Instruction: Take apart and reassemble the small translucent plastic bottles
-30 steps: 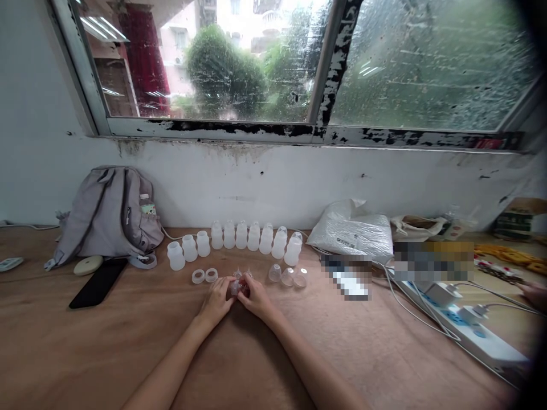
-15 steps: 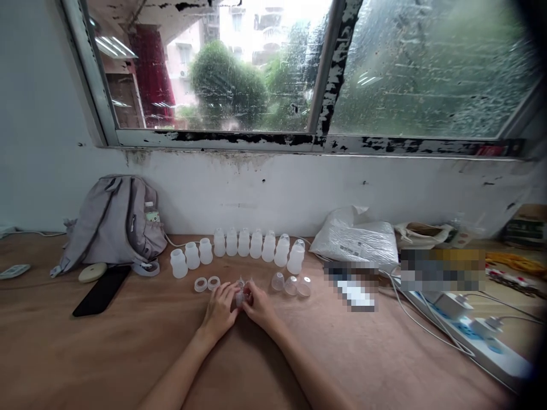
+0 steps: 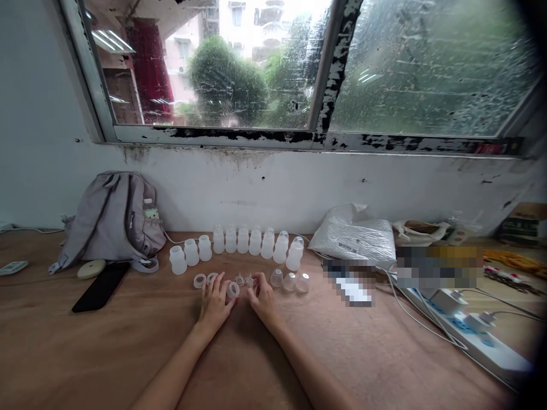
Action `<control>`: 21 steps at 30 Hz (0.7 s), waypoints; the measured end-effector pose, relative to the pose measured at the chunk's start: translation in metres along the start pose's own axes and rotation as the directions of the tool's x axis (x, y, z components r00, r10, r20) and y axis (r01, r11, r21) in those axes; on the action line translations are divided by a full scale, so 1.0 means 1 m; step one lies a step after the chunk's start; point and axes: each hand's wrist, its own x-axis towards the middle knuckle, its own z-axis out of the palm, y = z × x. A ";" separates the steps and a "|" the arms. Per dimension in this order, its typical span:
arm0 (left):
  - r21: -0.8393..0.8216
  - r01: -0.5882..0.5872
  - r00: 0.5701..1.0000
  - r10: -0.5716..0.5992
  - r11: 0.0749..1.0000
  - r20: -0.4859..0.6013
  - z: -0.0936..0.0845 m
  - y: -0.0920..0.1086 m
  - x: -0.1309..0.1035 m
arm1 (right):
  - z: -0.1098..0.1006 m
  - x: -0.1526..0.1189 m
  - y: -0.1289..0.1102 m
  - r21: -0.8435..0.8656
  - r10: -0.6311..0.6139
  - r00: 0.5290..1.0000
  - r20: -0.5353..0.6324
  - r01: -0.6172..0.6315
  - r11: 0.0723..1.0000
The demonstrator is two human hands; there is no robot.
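My left hand (image 3: 216, 302) grips a clear screw ring (image 3: 233, 290) between thumb and fingers, tilted just above the table. Two clear bottle teats lie ahead of the hands: a left one (image 3: 239, 280) and a right one (image 3: 249, 281). The fingertips of my right hand (image 3: 262, 299) close on the right teat, partly covering it. Two more rings lie to the left, one ring (image 3: 199, 281) in plain sight and the other partly behind my left fingers. Three clear domed caps (image 3: 289, 282) sit right of my right hand.
Several capped white baby bottles (image 3: 255, 242) form an arc at the back; three uncapped bottles (image 3: 192, 253) stand left of them. A backpack (image 3: 113, 222) and black phone (image 3: 100, 287) lie left. Rightward are a plastic-wrapped package (image 3: 359, 236) and a power strip (image 3: 482, 336) with cables.
My hands have moved apart. The left has drawn slightly left with the ring, now visible from the front; the right has shifted right, to the right teat. The view has tilted slightly.
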 end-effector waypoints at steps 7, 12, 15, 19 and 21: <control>0.025 0.070 0.997 -0.070 0.997 -0.022 0.002 0.000 -0.002 | -0.002 0.006 0.008 0.096 0.111 0.984 -0.139 -0.098 0.991; -0.047 -0.069 0.997 0.067 0.997 -0.039 -0.013 0.009 0.000 | -0.004 0.007 0.008 0.132 0.200 0.971 -0.133 -0.183 0.974; -0.060 -0.103 0.994 0.101 0.993 -0.036 -0.019 0.013 0.000 | -0.002 0.007 0.012 0.130 0.222 0.964 -0.149 -0.204 0.970; -0.032 -0.078 0.997 0.078 0.996 -0.024 -0.018 0.012 0.000 | 0.002 0.008 0.021 0.116 0.244 0.956 -0.164 -0.227 0.967; -0.006 -0.059 0.998 0.059 0.998 -0.011 -0.016 0.011 0.000 | 0.003 0.008 0.025 0.105 0.247 0.956 -0.159 -0.232 0.967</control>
